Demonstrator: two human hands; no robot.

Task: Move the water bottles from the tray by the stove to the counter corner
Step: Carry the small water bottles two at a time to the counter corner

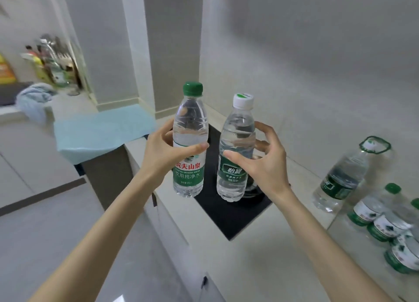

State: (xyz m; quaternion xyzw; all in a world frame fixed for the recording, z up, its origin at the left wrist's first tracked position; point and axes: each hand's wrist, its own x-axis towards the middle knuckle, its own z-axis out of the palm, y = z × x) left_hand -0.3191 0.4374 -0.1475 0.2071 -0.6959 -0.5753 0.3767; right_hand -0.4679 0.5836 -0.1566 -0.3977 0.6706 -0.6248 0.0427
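Observation:
My left hand [163,152] grips a clear water bottle with a green cap and green label [189,165], held upright in the air. My right hand [263,163] grips a second clear bottle with a white cap and green label [234,172], also upright. Both bottles hang side by side over the black stove top [229,217]. A tall handled bottle [340,179] and several small green-capped bottles [383,220] stand on the tray [353,251] at the right.
A light blue cloth [99,131] lies on the counter at the left, past a wall column [174,52]. A crumpled blue towel [34,99] and a rack of utensils and bottles [49,61] sit further left. Cabinet fronts and grey floor lie below.

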